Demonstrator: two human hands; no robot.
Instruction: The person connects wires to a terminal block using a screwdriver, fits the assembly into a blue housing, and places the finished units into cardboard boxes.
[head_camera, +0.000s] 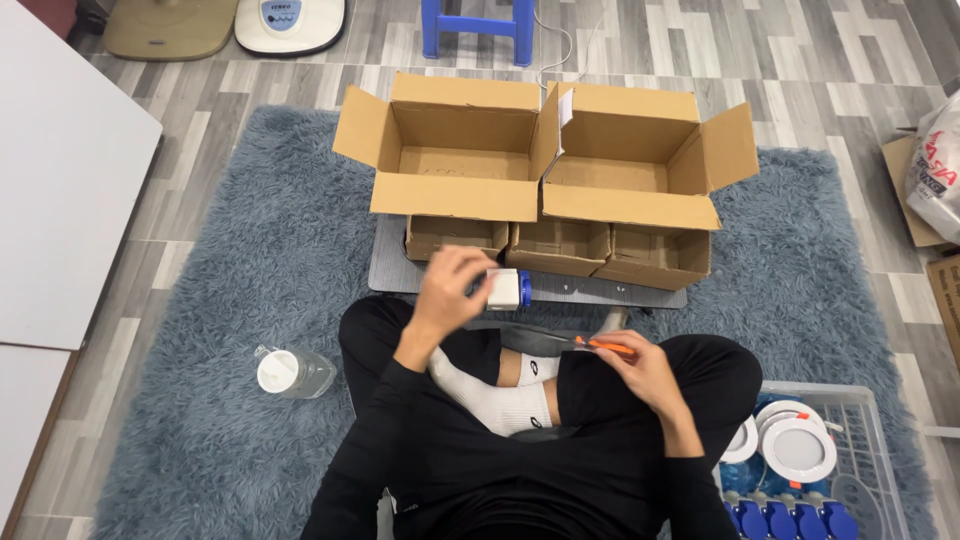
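Observation:
I sit cross-legged on a shaggy blue-grey rug (230, 290). My left hand (447, 288) is raised over my knee and holds a small white part with a blue end (510, 288). Resting on my right knee, my right hand (640, 365) grips an orange-handled tool (607, 347), a screwdriver by its look, pointing left. In front of me lie two large open cardboard boxes (460, 160) (625, 165), and three small open boxes (557, 243) stand on a grey board (390, 270).
A clear plastic jar with a white lid (290, 372) lies on the rug at my left. A grey crate (850, 440) at my right holds round white lamp fixtures (797, 450) and blue parts. A white tabletop (60, 180) sits left; a blue stool (478, 25) stands behind.

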